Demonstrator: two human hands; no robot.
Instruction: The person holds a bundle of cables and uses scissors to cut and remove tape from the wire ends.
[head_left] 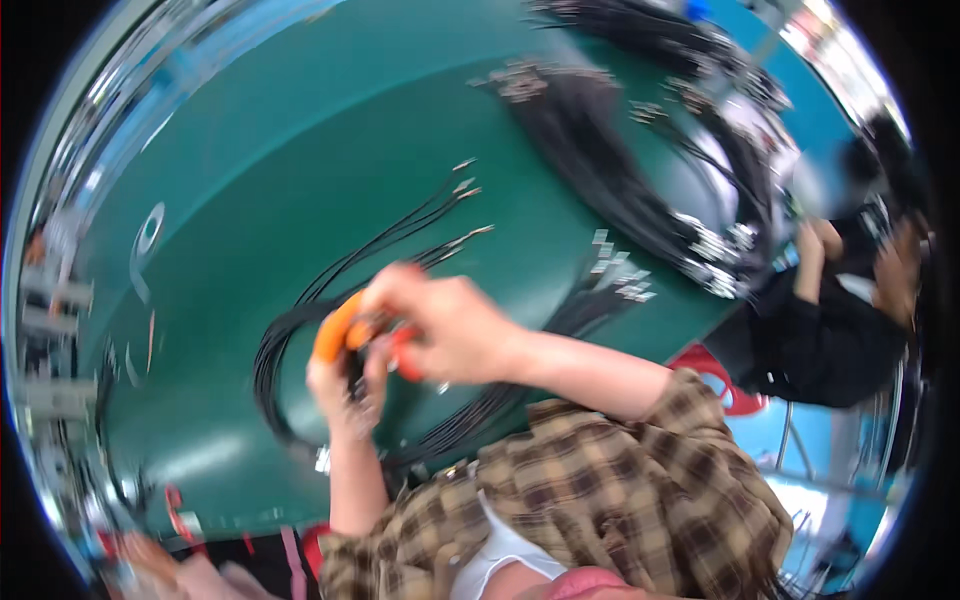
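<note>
My left hand and my right hand meet over the green table, fingers bent closely together and smeared by motion. An orange covering sits around a finger of my left hand. Something red shows at my right hand's fingers, and a small dark piece lies between the hands; I cannot make out what either is. Beneath and around them runs a curved bundle of thin black cables, its loose metal-tipped ends pointing away from me. A second black cable bundle, with pale connectors, passes under my right forearm.
Thick black cable bundles with pale connectors at their ends lie on the green table at the far right. A person in dark clothing sits by the right edge. A roll of clear tape appears at the left.
</note>
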